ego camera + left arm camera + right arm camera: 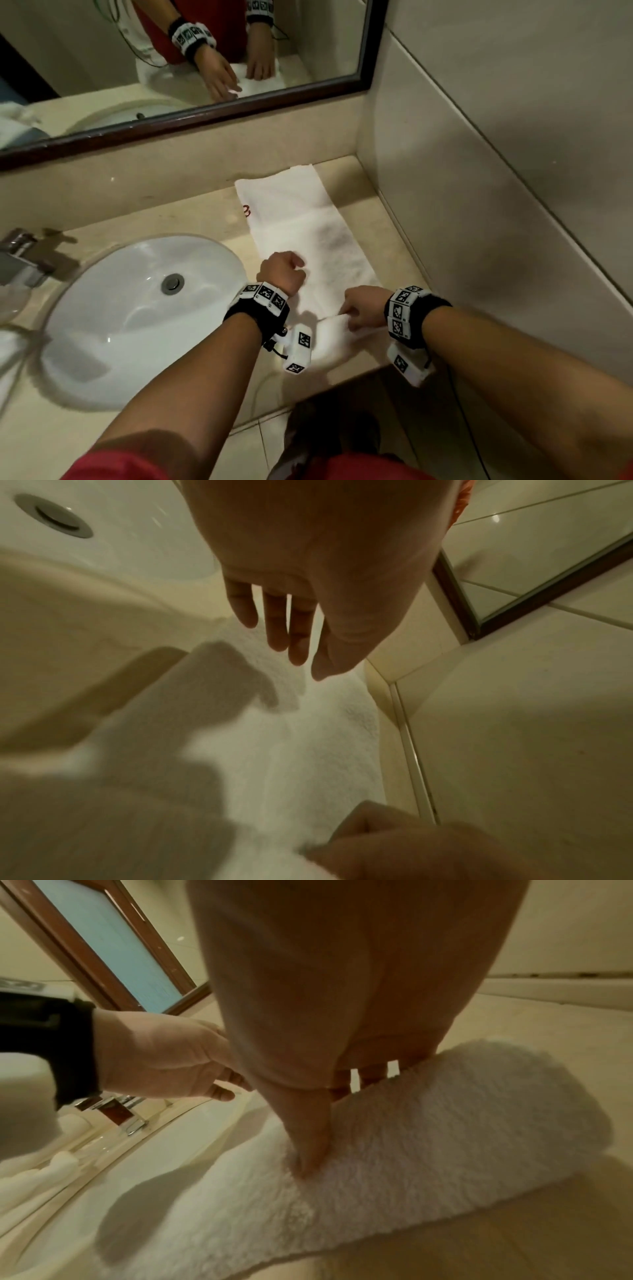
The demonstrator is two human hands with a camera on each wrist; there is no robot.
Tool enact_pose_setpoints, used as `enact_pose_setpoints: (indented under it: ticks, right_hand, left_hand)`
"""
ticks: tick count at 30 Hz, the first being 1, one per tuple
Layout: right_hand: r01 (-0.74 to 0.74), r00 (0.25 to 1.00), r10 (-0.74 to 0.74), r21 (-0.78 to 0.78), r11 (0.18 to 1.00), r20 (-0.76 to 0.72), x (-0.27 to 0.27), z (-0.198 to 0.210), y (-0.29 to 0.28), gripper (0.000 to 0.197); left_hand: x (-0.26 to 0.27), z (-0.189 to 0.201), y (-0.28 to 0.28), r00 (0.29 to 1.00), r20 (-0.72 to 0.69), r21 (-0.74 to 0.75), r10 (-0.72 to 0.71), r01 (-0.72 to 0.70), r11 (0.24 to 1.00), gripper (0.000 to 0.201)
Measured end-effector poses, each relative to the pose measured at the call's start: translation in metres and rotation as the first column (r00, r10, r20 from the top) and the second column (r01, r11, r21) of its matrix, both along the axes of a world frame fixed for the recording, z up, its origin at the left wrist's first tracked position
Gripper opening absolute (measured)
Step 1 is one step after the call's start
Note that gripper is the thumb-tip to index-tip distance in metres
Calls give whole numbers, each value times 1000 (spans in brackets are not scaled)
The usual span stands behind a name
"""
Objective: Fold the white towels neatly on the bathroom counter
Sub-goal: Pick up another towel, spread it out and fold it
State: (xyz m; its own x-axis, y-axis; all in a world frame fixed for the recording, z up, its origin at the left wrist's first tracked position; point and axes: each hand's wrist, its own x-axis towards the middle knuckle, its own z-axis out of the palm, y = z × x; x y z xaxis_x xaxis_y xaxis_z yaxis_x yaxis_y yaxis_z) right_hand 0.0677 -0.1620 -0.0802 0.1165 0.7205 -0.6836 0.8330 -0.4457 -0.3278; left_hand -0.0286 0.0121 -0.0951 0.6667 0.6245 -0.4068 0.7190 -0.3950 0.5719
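A white towel (308,240) lies as a long strip on the bathroom counter (191,219), between the sink (113,325) and the side wall. Its far end reaches up against the ledge under the mirror (205,113); its near end is at the front edge of the counter.

The right hand (364,306) grips this near end. In the right wrist view the thumb (310,1139) presses into the thick rolled edge from the front and the other fingers curl behind it, so the cloth is pinched between them. The left hand (282,270) hovers just beyond the right fingers, over the middle of the strip. In the left wrist view its fingers (277,620) hang relaxed and nearly straight above the cloth and hold nothing; their shadow falls on the towel below them.

The step in hand seems to be the cross fold: the near end is taken up to be carried forward over the strip. The next move probably calls for lifting this end, bringing it toward the far end past the left fingers, and laying the edges even. The left hand could press the strip flat so it does not slide. The bulky end may unroll if the pinch loosens.
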Motion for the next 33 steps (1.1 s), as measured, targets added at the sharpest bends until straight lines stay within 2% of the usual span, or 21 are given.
enact_pose_setpoints:
  ticks: [3,11,14,17,19,22,29,33]
  right_hand:
    - [-1,1000,1,25,1000,-2,-6,-1,-14,28]
    - [52,998,-50,57,997,-28,-21,-8,-41,39]
    - [149,988,-144,119,982,-52,-24,-10,-51,39]
    - [203,979,-199,154,967,-42,-26,-13,-58,30]
    - [185,983,-184,164,969,-24,-27,-14,-62,26]
    - [120,990,-134,216,969,53,-31,-16,-65,22]
    - [-115,953,2,354,928,304,-26,-13,-72,32]
    - [-74,963,-24,348,935,269,-30,-12,-74,35]
  left_hand:
    - [-12,-5,-25,997,-54,-80,-57,53,995,17]
    - [-42,-14,-76,978,-60,-137,-200,190,972,7]
    - [-50,-14,-87,949,-126,-182,-289,264,947,24]
    - [-55,-13,-94,906,-168,-203,-389,355,913,41]
    - [-55,-13,-96,881,-193,-188,-432,399,897,43]
    - [-54,-14,-98,879,-207,-167,-429,401,901,36]
    - [-54,-18,-104,884,-253,-92,-393,382,919,41]
    - [-59,-18,-109,892,-280,12,-355,373,928,40]
